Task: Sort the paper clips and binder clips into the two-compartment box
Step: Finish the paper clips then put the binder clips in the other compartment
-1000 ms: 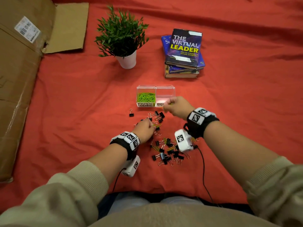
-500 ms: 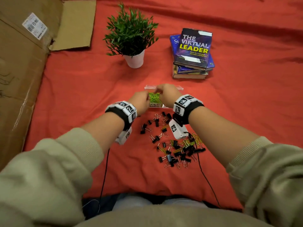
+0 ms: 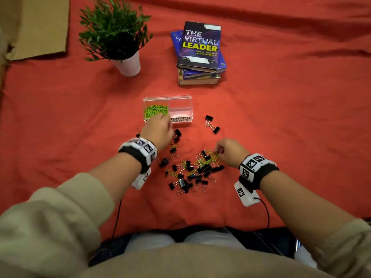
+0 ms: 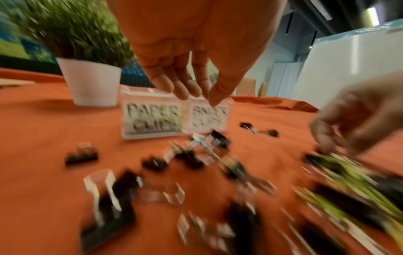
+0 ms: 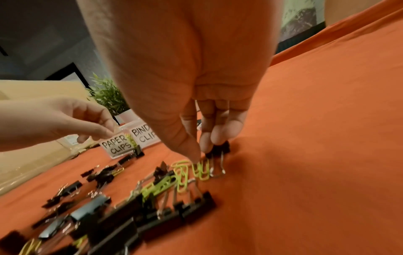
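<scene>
The clear two-compartment box (image 3: 181,101) stands on the red cloth; its left half holds green paper clips (image 3: 155,111), and the right half, labelled BINDER CLIPS, looks bare. My left hand (image 3: 160,127) hovers just in front of the left half, fingers hanging loose (image 4: 185,91) with nothing seen in them. A mixed pile of black binder clips and green paper clips (image 3: 192,169) lies nearer me. My right hand (image 3: 217,152) is at the pile's right edge, thumb and fingers pinching a green paper clip (image 5: 201,170) next to a binder clip (image 5: 219,150).
Two binder clips (image 3: 211,124) lie apart, right of the box. A potted plant (image 3: 114,31) and a stack of books (image 3: 200,51) stand behind the box. Cardboard (image 3: 36,27) lies at the far left. A cable (image 3: 267,213) runs from my right wrist.
Both hands were at the box half a second ago. The right hand has come back to the pile and pinched a paper clip; the left hand has drawn back slightly from the box.
</scene>
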The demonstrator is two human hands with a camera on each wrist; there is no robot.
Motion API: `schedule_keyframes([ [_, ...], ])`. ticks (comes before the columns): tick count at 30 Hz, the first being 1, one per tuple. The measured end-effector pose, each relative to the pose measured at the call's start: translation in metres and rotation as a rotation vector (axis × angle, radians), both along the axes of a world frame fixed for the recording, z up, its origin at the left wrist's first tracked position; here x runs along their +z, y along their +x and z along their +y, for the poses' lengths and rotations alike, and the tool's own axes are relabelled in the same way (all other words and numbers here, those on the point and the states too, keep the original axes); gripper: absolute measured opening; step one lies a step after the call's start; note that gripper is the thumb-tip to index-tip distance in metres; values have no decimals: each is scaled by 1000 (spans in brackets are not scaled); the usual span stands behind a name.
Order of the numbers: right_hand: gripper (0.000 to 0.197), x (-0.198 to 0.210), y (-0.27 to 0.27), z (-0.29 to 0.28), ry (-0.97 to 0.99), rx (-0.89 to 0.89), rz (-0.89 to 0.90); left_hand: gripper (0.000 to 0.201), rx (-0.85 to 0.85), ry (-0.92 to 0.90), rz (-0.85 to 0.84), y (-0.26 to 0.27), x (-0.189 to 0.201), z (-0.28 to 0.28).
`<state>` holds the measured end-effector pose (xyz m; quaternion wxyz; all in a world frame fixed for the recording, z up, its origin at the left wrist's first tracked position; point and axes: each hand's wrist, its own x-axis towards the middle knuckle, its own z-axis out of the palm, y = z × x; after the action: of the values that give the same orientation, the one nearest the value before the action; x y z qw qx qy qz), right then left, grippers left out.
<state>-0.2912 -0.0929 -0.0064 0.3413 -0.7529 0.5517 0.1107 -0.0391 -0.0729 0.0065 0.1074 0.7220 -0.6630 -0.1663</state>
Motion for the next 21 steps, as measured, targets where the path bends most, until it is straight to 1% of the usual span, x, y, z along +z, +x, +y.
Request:
schedule_keyframes([
  [3,16,-7,-8,8,-29,-17,27,12,-18,165,8,-21,-22,22],
  [6,14,-13,-9,9,-107,-65,54,18,14,210,0,-28,-37,28],
  [8,20,-15,-7,10,-142,-70,75,21,35,211,-7,-31,-40,28],
  [11,36,-16,1,13,-154,-2,129,23,54,232,-22,-33,-39,26],
  [12,38,-15,4,14,-151,21,147,24,64,247,-20,-33,-38,25],
  [16,29,-12,17,18,-143,70,147,28,84,293,-18,-35,-36,23],
  [18,28,-10,20,21,-129,99,154,26,90,290,-22,-35,-36,23],
  [21,28,-12,21,23,-161,153,164,20,71,296,-29,-35,-38,23],
])
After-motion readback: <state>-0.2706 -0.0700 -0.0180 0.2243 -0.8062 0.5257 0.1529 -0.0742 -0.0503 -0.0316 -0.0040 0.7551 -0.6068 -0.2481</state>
